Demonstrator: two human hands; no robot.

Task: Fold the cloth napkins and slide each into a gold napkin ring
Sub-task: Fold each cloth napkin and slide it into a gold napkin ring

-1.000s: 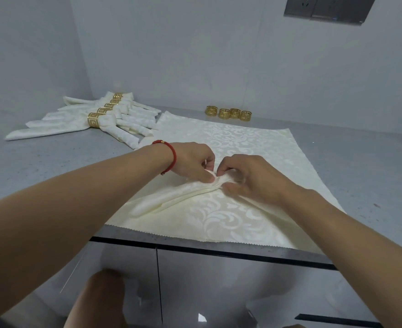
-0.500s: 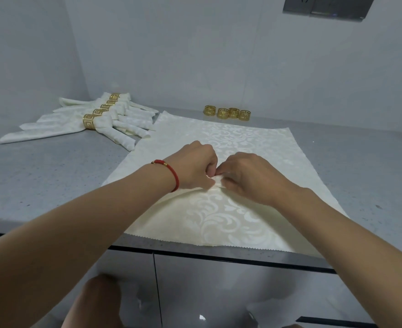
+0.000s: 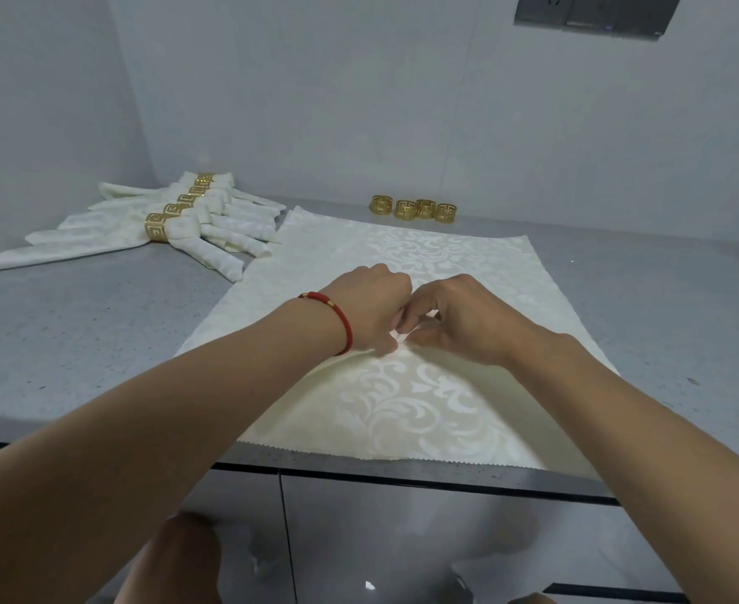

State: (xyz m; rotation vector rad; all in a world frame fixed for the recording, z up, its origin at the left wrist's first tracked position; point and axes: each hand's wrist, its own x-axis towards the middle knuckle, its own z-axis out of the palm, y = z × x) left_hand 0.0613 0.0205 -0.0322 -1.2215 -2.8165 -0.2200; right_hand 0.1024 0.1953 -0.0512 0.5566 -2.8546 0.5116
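Pinching the cloth at the same spot, the two hands meet over the middle of the spread napkin (image 3: 406, 398). The left hand (image 3: 369, 305), with a red cord bracelet (image 3: 337, 313) at its wrist, has its fingers curled down onto a small raised bit of fabric, and the right hand (image 3: 459, 318) closes its thumb and fingers on that same bit, so both are grasping the napkin, knuckle to knuckle.

The napkin lies flat on the grey bench (image 3: 75, 342), directly under and around the hands, with its zigzag near edge running left to right just inside the bench's front lip. From the pinch, a soft ridge of gathered cloth falls away to the near left under the left forearm. That seems to be the line the fold will follow, and both hands sit equally close to it.

Beyond the far edge of the cloth, a little to the right of the pinch, stand four loose gold rings (image 3: 414, 208) in a row, so I'd judge the right hand the handier one for fetching a ring. At the far left lies a fan of finished napkins (image 3: 97, 237), each already in its ring.
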